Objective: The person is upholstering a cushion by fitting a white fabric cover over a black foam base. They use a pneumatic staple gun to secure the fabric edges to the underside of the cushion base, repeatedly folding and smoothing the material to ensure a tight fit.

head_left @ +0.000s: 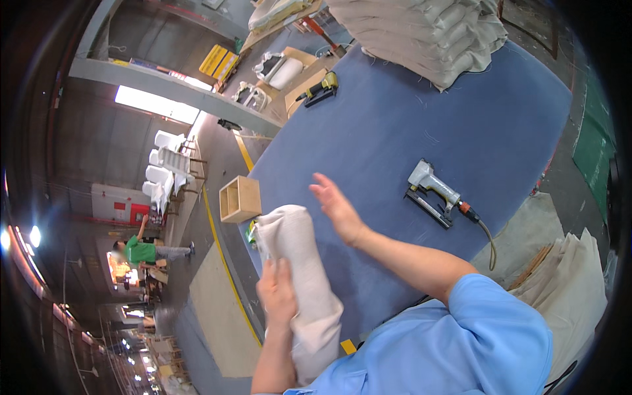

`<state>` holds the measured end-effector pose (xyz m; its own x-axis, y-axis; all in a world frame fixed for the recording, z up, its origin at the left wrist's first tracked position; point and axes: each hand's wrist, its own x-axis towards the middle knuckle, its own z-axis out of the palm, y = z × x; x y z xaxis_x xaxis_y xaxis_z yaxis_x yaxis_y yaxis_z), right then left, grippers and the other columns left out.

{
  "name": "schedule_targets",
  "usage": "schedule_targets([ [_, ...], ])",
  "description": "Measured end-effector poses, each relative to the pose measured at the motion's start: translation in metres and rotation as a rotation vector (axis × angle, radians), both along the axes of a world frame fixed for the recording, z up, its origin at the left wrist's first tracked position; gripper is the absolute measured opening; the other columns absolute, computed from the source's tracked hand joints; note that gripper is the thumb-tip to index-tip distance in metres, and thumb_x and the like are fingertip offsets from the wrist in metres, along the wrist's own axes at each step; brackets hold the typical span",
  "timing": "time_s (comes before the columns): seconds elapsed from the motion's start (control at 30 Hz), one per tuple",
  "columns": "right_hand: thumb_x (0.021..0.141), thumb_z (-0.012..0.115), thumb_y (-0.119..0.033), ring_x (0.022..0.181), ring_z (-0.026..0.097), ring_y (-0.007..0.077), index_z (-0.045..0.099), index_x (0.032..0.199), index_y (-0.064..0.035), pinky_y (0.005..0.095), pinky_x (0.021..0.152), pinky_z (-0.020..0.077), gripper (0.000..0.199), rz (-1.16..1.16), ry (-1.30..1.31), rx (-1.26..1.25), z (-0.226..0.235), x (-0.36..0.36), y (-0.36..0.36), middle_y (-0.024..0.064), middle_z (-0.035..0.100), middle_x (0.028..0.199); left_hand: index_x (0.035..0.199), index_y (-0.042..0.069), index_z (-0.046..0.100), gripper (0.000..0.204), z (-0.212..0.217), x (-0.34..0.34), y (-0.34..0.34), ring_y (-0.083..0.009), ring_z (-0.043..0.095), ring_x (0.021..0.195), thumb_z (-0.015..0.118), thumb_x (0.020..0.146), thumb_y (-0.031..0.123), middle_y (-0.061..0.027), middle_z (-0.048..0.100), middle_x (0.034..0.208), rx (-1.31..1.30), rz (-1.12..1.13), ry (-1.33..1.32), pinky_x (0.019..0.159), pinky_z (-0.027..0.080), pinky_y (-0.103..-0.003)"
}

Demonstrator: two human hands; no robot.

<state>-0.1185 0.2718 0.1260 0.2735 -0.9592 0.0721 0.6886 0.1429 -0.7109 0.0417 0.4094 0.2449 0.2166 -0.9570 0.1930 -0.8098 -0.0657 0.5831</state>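
- Left hand (276, 293): fingers wrapped over the side of a beige fabric-covered cushion (299, 270); the grip is closed on the cloth about midway along its length.
- Cushion: long, rounded, upholstered in pale woven fabric. It lies at the near-left edge of the table (421, 131), one end toward the person's chest, the other pointing out toward a small wooden box (239, 199).
- Right hand (337, 207): raised just above the table, to the right of the cushion's far end, palm flat, fingers spread wide and holding nothing. It is near the cushion but not touching it.
- Table: large, covered in blue felt-like material.
- Pneumatic stapler (434, 192): grey, lying on the blue surface well right of the right hand, with a hose trailing off the table edge.
- Second power tool (320, 88): yellow and black, at the far side of the table.
- Stack of pale cushions (428, 33): piled at the far end of the table.
- Wooden box: open-faced, with an inner divider, standing off the table's left edge.
- Person in a green top (141, 251): far left, well away from the table.
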Motion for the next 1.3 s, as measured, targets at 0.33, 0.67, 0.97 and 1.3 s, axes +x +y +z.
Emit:
schedule_targets([
  [0.33,0.113,0.035,-0.064,0.151,0.045,0.0354,0.037,0.164,-0.0060,0.0466,0.126,0.0315,0.078,-0.148,0.041,0.381,-0.175,-0.035,-0.033,0.0212,0.050,0.159,0.076,0.007,0.066,0.024,-0.277,-0.050,-0.033,-0.0345,0.056,0.091,0.071,0.094,0.021,-0.0089,0.060,0.090,0.018,-0.015,-0.488,0.085,0.038,-0.052],
  [0.67,0.113,0.035,-0.064,0.149,0.047,0.0344,0.038,0.163,-0.0039,0.0480,0.126,0.0310,0.078,-0.353,-0.094,0.194,-0.222,-0.008,-0.070,0.0209,0.052,0.155,0.075,0.006,0.065,0.023,-0.292,-0.043,-0.032,-0.0284,0.050,0.090,0.069,0.094,0.017,-0.0066,0.056,0.088,0.039,-0.063,-0.397,0.087,0.035,-0.045],
  [0.97,0.109,0.037,-0.070,0.166,0.010,0.0379,0.001,0.173,-0.0105,0.0529,0.132,0.0064,0.094,-0.339,-0.112,0.174,-0.220,0.022,-0.027,0.0237,0.019,0.174,0.072,0.007,0.061,0.025,-0.295,-0.038,-0.033,-0.0277,0.047,0.087,0.069,0.094,0.015,-0.0063,0.055,0.085,-0.028,-0.087,-0.295,0.082,0.033,-0.045],
  [1.3,0.107,0.042,-0.071,0.166,0.008,0.0379,-0.001,0.173,-0.0087,0.0479,0.133,0.0092,0.100,-0.301,-0.043,0.196,-0.213,0.023,0.023,0.0242,0.014,0.176,0.069,0.010,0.061,0.021,-0.298,-0.034,-0.029,-0.0281,0.046,0.087,0.072,0.085,0.018,-0.0032,0.054,0.084,-0.023,-0.047,-0.216,0.087,0.031,-0.046],
])
